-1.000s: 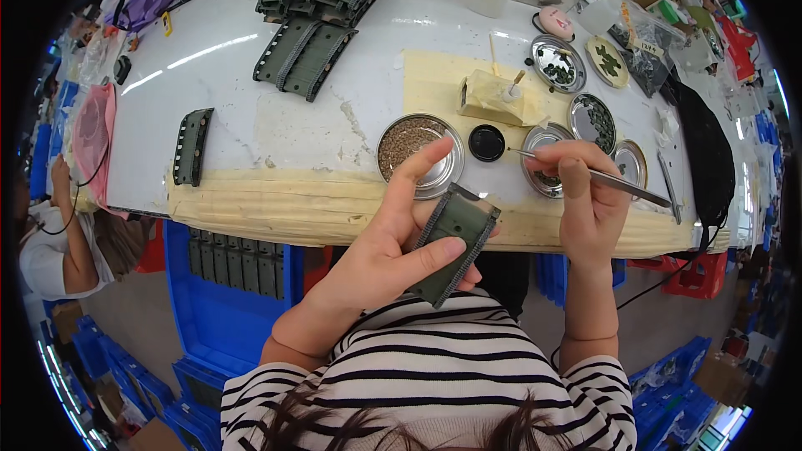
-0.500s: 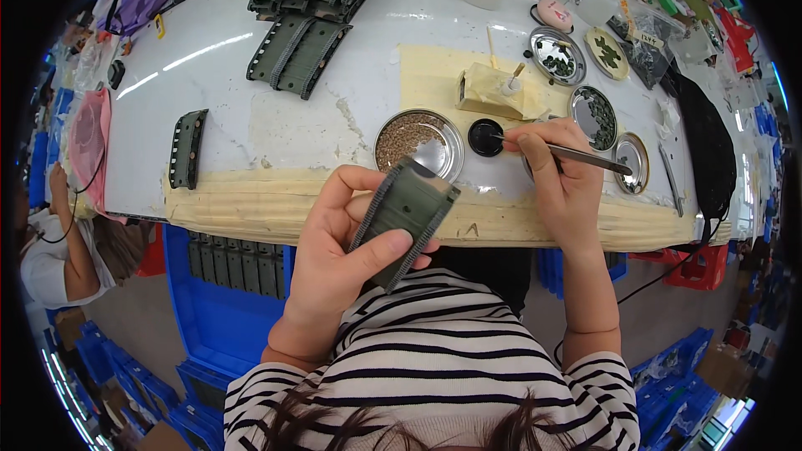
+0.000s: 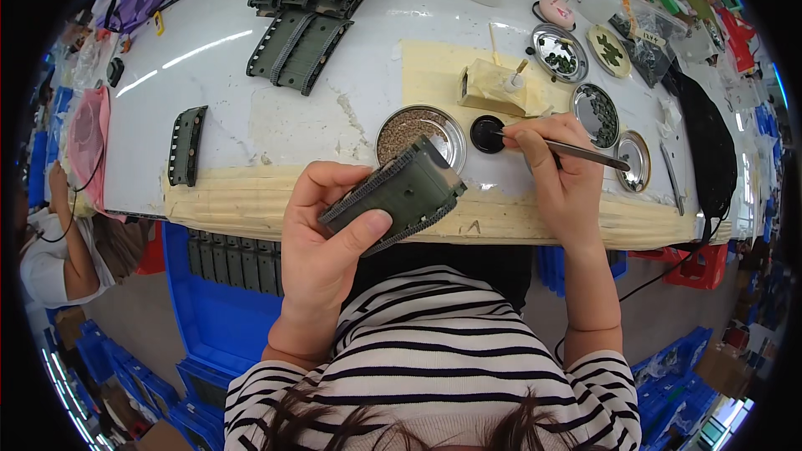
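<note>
My left hand point(image 3: 322, 234) grips a dark green curved plastic panel point(image 3: 393, 196) with ribbed edges, its thumb lying across the face. The panel is tilted above the table's front edge and overlaps a round metal dish point(image 3: 457, 150) of small brown bits. In my right hand point(image 3: 555, 171), pinched between thumb and fingers, is a pair of metal tweezers point(image 3: 585, 155). Their tip points left, at a small round black pot point(image 3: 486, 134); whether it touches what is inside I cannot tell.
More green panels point(image 3: 299, 48) are stacked at the back, and a narrow one point(image 3: 186, 146) lies at the left. To the right stand metal dishes of small green parts point(image 3: 595, 115) and a tape-wrapped block point(image 3: 493, 92). Below the table edge, a blue crate point(image 3: 221, 309) holds several panels. Another person point(image 3: 67, 259) sits at far left.
My left hand has turned the panel clockwise, so it lies flatter, its far end pointing more to the right. The tweezers have barely moved beside the black pot.
</note>
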{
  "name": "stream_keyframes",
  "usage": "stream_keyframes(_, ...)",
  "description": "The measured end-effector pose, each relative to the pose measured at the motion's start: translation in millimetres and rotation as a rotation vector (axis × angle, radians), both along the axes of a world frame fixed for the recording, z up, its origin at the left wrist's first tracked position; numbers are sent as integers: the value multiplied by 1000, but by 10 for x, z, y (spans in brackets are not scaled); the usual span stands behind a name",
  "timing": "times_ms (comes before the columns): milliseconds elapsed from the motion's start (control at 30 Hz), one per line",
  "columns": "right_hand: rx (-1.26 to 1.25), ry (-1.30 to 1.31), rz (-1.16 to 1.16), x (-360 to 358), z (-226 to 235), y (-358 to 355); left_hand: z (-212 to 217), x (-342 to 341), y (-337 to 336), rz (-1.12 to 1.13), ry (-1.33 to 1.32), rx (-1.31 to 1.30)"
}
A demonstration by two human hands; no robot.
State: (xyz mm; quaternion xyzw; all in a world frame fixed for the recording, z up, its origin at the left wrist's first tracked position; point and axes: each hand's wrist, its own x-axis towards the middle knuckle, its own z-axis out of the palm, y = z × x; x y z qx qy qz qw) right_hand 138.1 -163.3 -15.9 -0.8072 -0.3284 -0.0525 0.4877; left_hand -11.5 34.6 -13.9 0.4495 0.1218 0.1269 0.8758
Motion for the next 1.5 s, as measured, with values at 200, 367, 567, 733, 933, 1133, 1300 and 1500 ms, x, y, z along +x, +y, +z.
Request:
stream_keyframes(200,-56,-6,34,17,-13,-36,-2,-52,60,100,-21,-56)
stream_keyframes(367,-49,-1,36,15,-36,-36,63,-59,20,165,-122,-180)
stream_keyframes(567,28,-1,-17,-7,-33,11,19,-37,38,88,-202,-426)
stream_keyframes(733,98,-58,7,-10,87,-26,4,26,5,94,-145,-500)
stream_keyframes(933,275,-108,187,-210,436,-69,197,168,-106,55,-6,-460)
stream_keyframes(1133,392,-64,412,-369,433,43,214,208,-153,29,131,-448)
stream_keyframes(1300,390,-19,467,-380,412,98,215,213,-184,13,176,-453)
stream_keyframes(1500,321,-3,433,-398,422,66,231,220,-200,-31,173,-444)
